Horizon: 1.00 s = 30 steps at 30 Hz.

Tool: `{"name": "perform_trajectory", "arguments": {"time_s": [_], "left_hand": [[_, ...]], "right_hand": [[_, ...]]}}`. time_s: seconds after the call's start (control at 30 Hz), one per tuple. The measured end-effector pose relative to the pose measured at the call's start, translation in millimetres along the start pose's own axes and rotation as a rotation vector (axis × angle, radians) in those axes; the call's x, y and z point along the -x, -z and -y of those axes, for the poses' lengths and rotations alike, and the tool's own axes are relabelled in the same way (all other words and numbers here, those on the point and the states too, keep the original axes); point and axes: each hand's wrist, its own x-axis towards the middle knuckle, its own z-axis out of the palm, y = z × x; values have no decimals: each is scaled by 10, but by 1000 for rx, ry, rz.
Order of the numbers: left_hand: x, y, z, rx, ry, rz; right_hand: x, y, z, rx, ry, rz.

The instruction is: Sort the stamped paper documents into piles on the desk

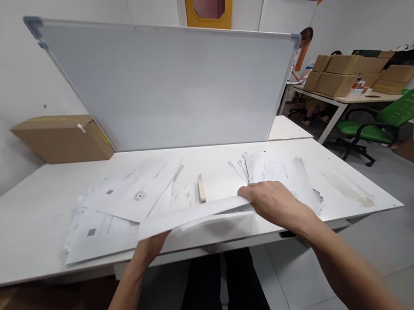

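1. left hand reaches up from below the near edge of the worktop; its fingers are hidden under a sheet of paper, which they appear to grip at its left end. exact finger closure cannot be told.
2. right hand lies palm down on the right end of the same sheet; fingers curled over its edge, pinching it.
3. the sheet spans between both hands, lifted off the surface, along the near edge of the worktop, roughly at its middle.
4. left paper pile: loose printed sheets fanned out near the front left part of the worktop, some overhanging the near edge. it lies just beside the left hand.
5. right paper pile: fanned printed sheets toward the right side of the worktop, just behind the right hand, touching or partly under it.
6. small pale stapler-like object lies between the two piles, on bare worktop; identity uncertain.
7. whiteboard stands tilted along the far edge of the worktop.
8. cardboard box sits at the far left corner, beside the whiteboard's lower end.
9. background right: another desk with cardboard boxes, a green chair, and a person seated behind the whiteboard's right end.
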Motion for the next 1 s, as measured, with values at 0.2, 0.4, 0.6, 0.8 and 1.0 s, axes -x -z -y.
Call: {"name": "perform_trajectory", "arguments": {"time_s": [0.2, 0.4, 0.6, 0.8, 1.0], "left_hand": [[-149, 30, -499, 461, -160, -169], [-298, -195, -677, 544, -137, 9], [-100, -430, -453, 228, -97, 87], [-21, -513, -247, 167, 11, 128], [115, -597, -573, 124, 101, 135]], "right_hand": [[33, -188, -198, -670, -77, -265], [-113, -965, -121, -1441, -262, -359], [-107, -1458, 50, -1541, -303, -341], [-80, -1561, 16, -1453, -333, -302], [174, -1290, 1, -1246, -421, -311]]}}
